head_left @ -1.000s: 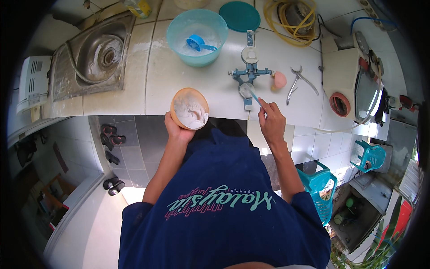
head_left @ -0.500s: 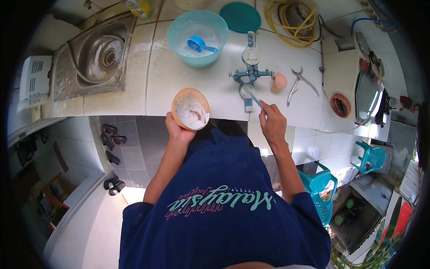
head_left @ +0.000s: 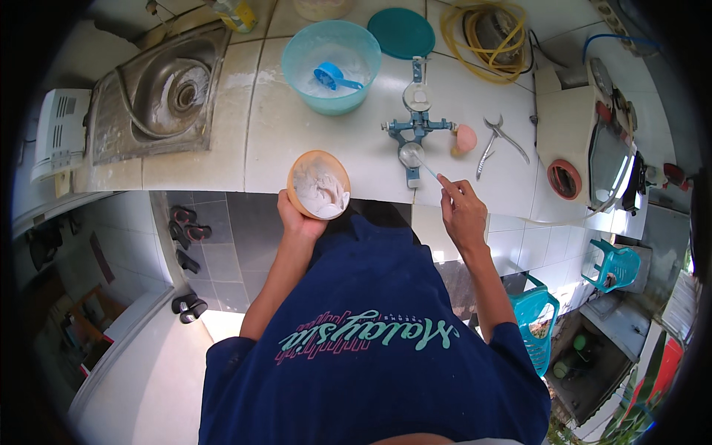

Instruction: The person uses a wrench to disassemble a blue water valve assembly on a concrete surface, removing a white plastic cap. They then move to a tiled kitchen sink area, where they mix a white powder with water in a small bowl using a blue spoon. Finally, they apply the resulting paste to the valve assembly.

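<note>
My left hand [head_left: 299, 221] is closed around a tilted orange mixing bowl [head_left: 294, 194] at the counter's front edge. Thick whitish paste [head_left: 323, 196] clings inside it. Between the fingers of my right hand [head_left: 465, 215] is a slim pale-blue spatula [head_left: 429, 170]. Its tip rests on or just over the round near plate of a blue-grey dental articulator [head_left: 418, 124], which lies opened out flat on the counter. White material sits on both of its plates; contact with the spatula is too small to make out. Beside the articulator lies a pink rounded piece [head_left: 465, 139].
Metal pliers [head_left: 498, 141] lie to the right, near a cream machine [head_left: 556, 141]. Behind stand a turquoise tub [head_left: 335, 106] of white powder with a blue scoop [head_left: 334, 76], a green lid [head_left: 401, 33] and coiled yellow hose [head_left: 478, 63]. A steel sink [head_left: 111, 141] is at left.
My right hand has moved slightly right and toward me, and the spatula lies lower and more slanted. The left hand still holds the bowl; the whole view has shifted a little.
</note>
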### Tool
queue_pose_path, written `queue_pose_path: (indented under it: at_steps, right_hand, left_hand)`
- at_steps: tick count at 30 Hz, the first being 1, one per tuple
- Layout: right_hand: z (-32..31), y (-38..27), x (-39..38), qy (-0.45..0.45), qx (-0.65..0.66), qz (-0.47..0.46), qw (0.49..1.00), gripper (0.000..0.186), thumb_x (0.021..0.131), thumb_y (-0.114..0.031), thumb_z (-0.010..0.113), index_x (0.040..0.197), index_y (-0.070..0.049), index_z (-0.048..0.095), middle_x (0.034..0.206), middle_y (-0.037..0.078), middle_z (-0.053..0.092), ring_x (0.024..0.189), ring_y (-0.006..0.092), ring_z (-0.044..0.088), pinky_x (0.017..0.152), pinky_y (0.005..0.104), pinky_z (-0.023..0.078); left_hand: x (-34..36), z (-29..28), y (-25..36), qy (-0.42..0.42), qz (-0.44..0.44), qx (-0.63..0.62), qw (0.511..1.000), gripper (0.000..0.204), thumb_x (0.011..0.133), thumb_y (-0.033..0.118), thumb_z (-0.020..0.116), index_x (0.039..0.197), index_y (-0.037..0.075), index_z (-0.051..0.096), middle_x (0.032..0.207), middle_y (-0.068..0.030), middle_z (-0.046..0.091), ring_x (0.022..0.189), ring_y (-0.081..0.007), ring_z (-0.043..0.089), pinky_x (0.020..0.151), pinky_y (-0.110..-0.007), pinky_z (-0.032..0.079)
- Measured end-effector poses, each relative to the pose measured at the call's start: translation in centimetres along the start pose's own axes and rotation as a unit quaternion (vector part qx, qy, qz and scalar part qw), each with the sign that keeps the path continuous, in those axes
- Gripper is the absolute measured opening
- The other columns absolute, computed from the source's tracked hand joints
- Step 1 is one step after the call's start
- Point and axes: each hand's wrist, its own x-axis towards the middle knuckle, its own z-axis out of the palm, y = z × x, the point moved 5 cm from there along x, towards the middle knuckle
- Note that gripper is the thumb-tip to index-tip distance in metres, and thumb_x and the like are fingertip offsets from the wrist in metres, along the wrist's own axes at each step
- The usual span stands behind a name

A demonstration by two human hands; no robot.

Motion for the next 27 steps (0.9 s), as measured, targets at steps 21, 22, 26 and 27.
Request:
queue_pose_path:
  at_steps: [21,22,26,27]
  right_hand:
    - [-3.9,-10.4,2.6,-0.164,0.059,-0.218,0.96,0.023,0.09,-0.017,0.066,0.112,-0.013,0.07,0.078,0.005,0.062,0.059,0.0226,0.062,0.052,0.035,0.048]
    - [-3.6,-10.4,2.4,-0.178,0.053,-0.22,0.958,0.023,0.09,-0.018,0.065,0.112,-0.013,0.07,0.078,0.005,0.062,0.06,0.023,0.062,0.052,0.0352,0.048]
    - [-2.2,-10.3,1.7,-0.227,0.072,-0.209,0.948,0.024,0.09,-0.013,0.064,0.113,-0.012,0.07,0.078,0.007,0.064,0.059,0.0226,0.061,0.054,0.0336,0.049]
    - [-1.6,-10.2,1.5,-0.238,0.089,-0.204,0.945,0.025,0.09,-0.01,0.064,0.114,-0.011,0.071,0.078,0.007,0.065,0.059,0.022,0.06,0.055,0.0326,0.049]
  left_hand:
    - [-2.3,6.1,-0.7,-0.174,-0.085,0.073,0.978,0.057,0.092,0.039,0.032,0.131,0.003,0.053,0.126,-0.0185,0.058,0.114,-0.033,0.058,0.098,-0.052,0.048]
    - [-2.4,6.7,-0.8,-0.153,-0.079,0.092,0.981,0.057,0.092,0.039,0.032,0.13,0.002,0.053,0.125,-0.0187,0.059,0.113,-0.0329,0.059,0.098,-0.051,0.049]
    - [-3.3,8.0,-1.0,-0.153,-0.08,0.099,0.98,0.056,0.089,0.037,0.036,0.129,0.001,0.053,0.123,-0.019,0.059,0.112,-0.0331,0.059,0.098,-0.052,0.049]
    - [-3.0,7.7,-1.1,-0.139,-0.086,0.094,0.982,0.056,0.091,0.037,0.034,0.13,0.002,0.053,0.125,-0.0188,0.058,0.112,-0.0337,0.059,0.097,-0.053,0.049]
